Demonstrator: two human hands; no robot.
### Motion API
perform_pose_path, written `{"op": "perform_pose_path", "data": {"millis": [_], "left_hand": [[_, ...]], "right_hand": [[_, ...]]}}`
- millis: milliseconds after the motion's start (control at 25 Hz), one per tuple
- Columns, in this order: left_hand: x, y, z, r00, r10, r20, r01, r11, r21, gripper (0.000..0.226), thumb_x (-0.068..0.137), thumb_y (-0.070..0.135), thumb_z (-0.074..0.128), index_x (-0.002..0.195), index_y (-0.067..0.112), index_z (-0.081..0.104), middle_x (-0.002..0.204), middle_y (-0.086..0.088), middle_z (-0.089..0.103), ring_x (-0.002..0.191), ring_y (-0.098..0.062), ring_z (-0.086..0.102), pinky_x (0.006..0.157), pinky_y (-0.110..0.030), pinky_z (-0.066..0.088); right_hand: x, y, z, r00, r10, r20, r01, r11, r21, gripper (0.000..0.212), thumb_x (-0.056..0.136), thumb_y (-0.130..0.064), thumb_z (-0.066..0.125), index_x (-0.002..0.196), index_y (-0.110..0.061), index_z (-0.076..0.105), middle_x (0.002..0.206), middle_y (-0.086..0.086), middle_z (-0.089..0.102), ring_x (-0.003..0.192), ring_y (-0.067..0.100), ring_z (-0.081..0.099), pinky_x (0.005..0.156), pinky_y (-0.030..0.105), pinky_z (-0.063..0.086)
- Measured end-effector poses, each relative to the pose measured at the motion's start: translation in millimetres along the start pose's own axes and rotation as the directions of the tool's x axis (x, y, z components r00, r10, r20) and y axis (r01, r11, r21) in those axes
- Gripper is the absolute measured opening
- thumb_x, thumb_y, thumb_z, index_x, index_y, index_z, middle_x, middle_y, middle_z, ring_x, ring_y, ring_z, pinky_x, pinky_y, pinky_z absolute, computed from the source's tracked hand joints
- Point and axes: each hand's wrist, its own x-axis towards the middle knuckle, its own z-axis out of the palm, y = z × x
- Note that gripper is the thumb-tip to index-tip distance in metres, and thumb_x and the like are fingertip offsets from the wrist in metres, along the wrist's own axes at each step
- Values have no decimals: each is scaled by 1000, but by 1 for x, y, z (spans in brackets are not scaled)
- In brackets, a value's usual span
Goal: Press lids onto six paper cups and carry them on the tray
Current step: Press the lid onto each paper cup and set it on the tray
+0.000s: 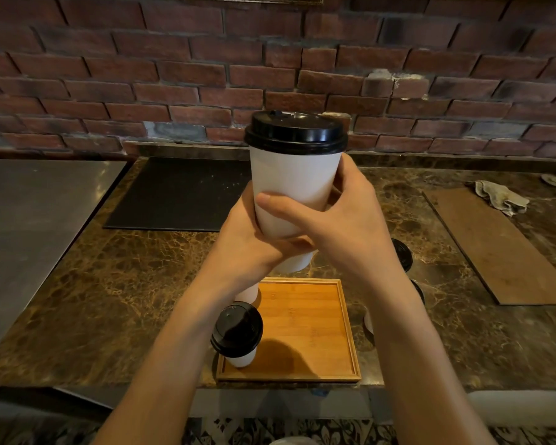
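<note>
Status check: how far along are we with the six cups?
Done: one lidded cup stands on the tray, another cup shows behind the left forearm. In hand: left hand and right hand grip a third cup, lid on, above the tray. Left: black lids show beside the tray, mostly hidden by the right arm; loading those, then the carry.

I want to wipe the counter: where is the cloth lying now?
In the head view, the crumpled cloth lies far right on the marble counter, at the far end of the brown board, near the brick wall.
</note>
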Motion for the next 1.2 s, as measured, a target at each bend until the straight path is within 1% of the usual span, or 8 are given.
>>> {"op": "perform_pose_path", "data": {"millis": [160,320,400,480,640,720,960,1200], "left_hand": [[-1,5,-3,1000,6,28,-6,1000,11,72,51,36,80,115,37,48,105,18,63,101,7,60,70,-6,49],[-3,12,-10,989,-12,145,15,1000,-20,73,57,22,85,121,28,50,107,15,64,102,-3,62,72,-14,52],[-4,16,-12,976,-6,217,21,998,-66,76,59,14,87,125,22,49,109,9,65,104,-8,62,75,-18,53],[-6,20,-14,960,11,281,22,993,-115,73,60,16,80,126,20,50,111,5,65,105,-12,63,77,-20,53],[-10,26,-17,928,15,371,45,987,-152,74,57,20,82,124,23,49,110,11,65,106,-13,62,80,-22,52],[-11,27,-18,915,13,404,53,987,-151,75,58,16,79,125,21,47,111,13,64,107,-12,61,81,-22,52],[-13,26,-17,927,7,374,50,989,-142,68,59,18,75,121,24,49,109,14,65,106,-12,62,80,-22,52],[-14,24,-12,960,24,278,24,986,-165,62,59,19,75,117,25,53,106,11,68,102,-12,65,77,-22,53]], "right_hand": [[2,-1,-6,999,-19,43,17,999,49,67,66,-43,86,120,-36,49,109,-19,60,101,-6,58,77,20,57],[3,-5,-17,985,-34,167,5,986,170,62,64,-38,84,118,-34,54,104,-20,65,99,-4,62,70,14,54],[3,-8,-23,971,-58,233,5,975,221,60,65,-34,85,117,-32,55,103,-20,66,99,-1,64,71,14,53],[3,-8,-28,955,-83,283,6,965,261,64,64,-32,86,119,-28,55,105,-17,68,101,3,66,73,16,54],[2,-8,-33,924,-98,370,-37,940,340,63,65,-29,77,122,-20,54,107,-10,70,106,11,66,79,21,54],[1,-6,-35,907,-95,410,-65,930,361,60,64,-27,75,120,-19,55,105,-10,71,106,12,66,80,22,53],[-1,-5,-36,901,-65,429,-98,933,346,57,66,-26,74,119,-18,56,105,-8,71,105,13,67,80,23,53],[-3,-15,-30,940,-49,337,-46,962,268,62,64,-36,78,121,-24,56,106,-11,70,103,9,67,76,21,55]]}}
